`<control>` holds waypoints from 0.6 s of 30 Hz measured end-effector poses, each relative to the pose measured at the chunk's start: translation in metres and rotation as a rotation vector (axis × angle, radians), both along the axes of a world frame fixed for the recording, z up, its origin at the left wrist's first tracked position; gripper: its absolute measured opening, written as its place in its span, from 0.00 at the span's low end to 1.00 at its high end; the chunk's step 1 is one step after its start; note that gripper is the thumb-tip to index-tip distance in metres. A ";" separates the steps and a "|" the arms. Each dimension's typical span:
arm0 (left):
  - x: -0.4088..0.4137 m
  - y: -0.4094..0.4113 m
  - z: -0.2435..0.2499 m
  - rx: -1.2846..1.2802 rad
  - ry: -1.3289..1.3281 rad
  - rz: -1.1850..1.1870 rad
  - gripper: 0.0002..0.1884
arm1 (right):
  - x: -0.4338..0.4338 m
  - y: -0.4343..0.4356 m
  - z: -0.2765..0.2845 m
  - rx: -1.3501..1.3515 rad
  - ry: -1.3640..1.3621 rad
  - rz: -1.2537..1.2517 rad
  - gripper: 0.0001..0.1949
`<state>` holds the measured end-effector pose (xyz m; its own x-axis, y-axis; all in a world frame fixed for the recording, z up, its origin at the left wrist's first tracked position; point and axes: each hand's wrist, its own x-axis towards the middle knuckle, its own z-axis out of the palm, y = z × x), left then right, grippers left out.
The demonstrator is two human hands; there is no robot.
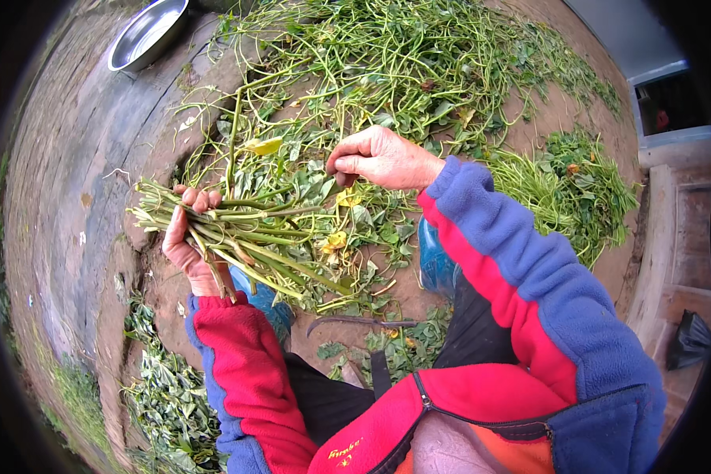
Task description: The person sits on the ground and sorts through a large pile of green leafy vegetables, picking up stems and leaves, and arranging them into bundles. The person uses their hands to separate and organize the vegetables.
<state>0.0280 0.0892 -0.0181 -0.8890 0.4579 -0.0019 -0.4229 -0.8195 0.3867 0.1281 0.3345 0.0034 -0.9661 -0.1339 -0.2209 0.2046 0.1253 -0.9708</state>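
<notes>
My left hand [192, 252] is closed around a bundle of cut green stems [260, 228], their cut ends jutting out to the left. One longer stem [236, 142] rises from the bundle and bends to the right at its top. My right hand [370, 159] hovers right of the bundle, above the strewn leaves, thumb and fingers drawn together. A dark green leaf [330, 191] shows just under its fingertips; whether they pinch it cannot be made out. Below, between my legs, lies a sickle [361, 321] with a curved dark blade.
A large heap of leafy green vines [415, 53] spreads across the earth ground ahead. At right lies a tidier pile of long stems [569, 195]. Stripped leaves [169, 397] lie at lower left. A metal basin [148, 35] rests upper left; a black plastic bag [690, 340] sits far right.
</notes>
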 end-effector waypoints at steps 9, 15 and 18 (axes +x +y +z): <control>0.004 0.001 0.012 0.060 0.196 -0.139 0.20 | -0.007 0.000 -0.010 0.193 0.160 -0.158 0.08; 0.007 0.000 0.018 0.107 0.275 -0.161 0.21 | -0.003 -0.003 -0.030 0.649 0.336 -0.058 0.10; 0.007 -0.002 0.017 0.120 0.328 -0.182 0.21 | -0.002 -0.005 -0.027 0.552 0.113 -0.023 0.11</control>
<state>0.0346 0.0869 -0.0009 -0.7377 0.5879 0.3318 -0.4354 -0.7900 0.4318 0.1258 0.3292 -0.0235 -0.9891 -0.0060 -0.1470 0.1119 0.6178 -0.7784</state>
